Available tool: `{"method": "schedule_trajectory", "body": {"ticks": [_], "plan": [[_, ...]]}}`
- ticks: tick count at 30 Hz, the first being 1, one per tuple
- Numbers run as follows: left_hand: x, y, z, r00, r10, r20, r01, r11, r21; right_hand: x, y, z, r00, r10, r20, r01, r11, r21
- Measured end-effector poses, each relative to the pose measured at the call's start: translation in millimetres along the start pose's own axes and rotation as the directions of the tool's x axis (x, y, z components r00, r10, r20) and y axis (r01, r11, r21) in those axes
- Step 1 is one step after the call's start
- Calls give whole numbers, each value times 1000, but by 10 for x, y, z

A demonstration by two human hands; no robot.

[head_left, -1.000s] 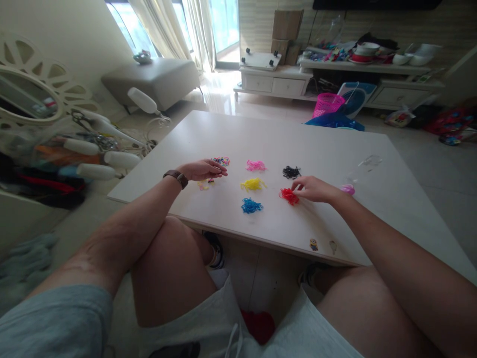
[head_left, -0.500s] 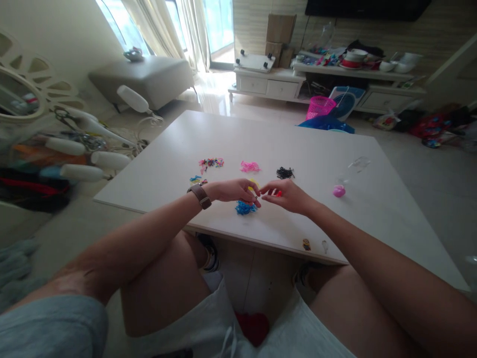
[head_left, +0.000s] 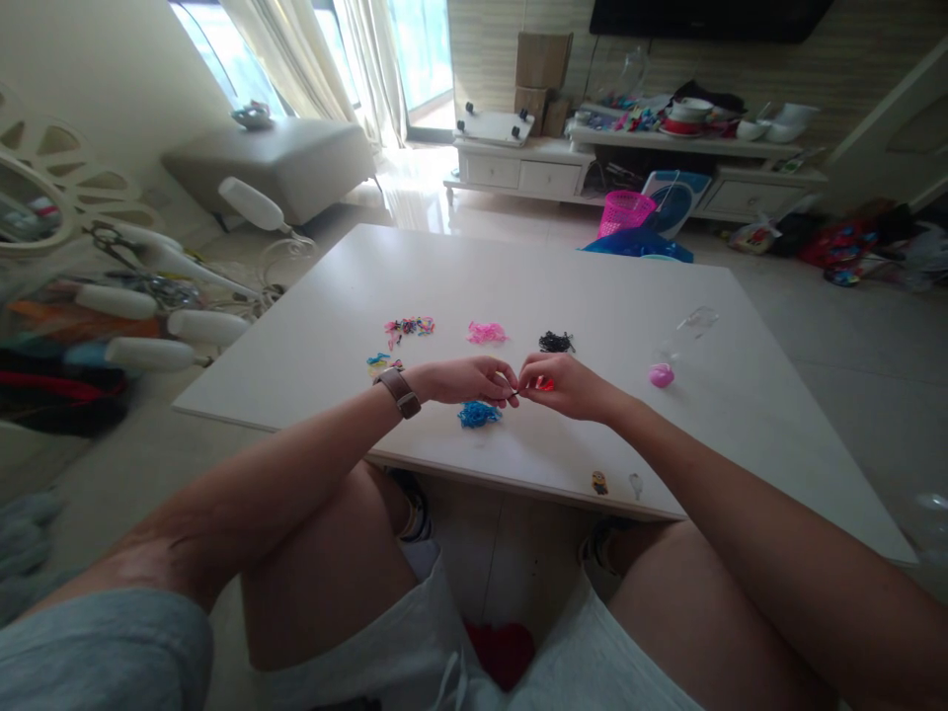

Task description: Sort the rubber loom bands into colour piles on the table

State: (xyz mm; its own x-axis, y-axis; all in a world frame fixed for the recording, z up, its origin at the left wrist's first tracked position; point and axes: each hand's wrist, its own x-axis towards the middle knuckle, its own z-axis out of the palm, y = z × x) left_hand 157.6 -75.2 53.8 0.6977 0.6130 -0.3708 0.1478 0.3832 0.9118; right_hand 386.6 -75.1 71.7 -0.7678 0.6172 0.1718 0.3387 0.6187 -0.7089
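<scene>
My left hand (head_left: 485,380), with a brown watch strap on the wrist, is pinched at the fingertips. My right hand (head_left: 555,383) meets it from the other side, its thumb and fingers pinched too. A tiny dark piece, which looks like a black rubber band (head_left: 516,395), spans the two sets of fingertips. Just below my left hand lies a pile of blue rubber bands (head_left: 480,415). Red bands (head_left: 545,384) show partly behind my right hand's fingers. Farther back are a pink pile (head_left: 487,333) and a black pile (head_left: 556,342).
On the white table (head_left: 444,267) are mixed-colour bands (head_left: 410,327), a smaller mixed pile (head_left: 381,363) by my left wrist, and a pink round item (head_left: 662,375). A yellow cartoon charm (head_left: 599,483) and a small clear piece (head_left: 635,485) lie near the front edge.
My fingertips have come together, and both hands now grip the small dark band. The view has shifted slightly, so the table appears farther left. The piles have not moved on the table.
</scene>
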Motion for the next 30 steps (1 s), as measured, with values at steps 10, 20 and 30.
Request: {"method": "schedule_trajectory", "body": {"ticks": [10,20,30], "plan": [[42,-28,-24,997,-44,-56,37,991,-127,-2,45,-41,997,27,-73,-30,998,-49],[60,-38,3,997,-44,-62,36,992,-122,-1,9,-40,995,22,-92,-24,1000,-18],[65,-22,-6,993,-79,-92,63,984,-167,1,8,-51,991,45,-129,-51,998,-43]]}}
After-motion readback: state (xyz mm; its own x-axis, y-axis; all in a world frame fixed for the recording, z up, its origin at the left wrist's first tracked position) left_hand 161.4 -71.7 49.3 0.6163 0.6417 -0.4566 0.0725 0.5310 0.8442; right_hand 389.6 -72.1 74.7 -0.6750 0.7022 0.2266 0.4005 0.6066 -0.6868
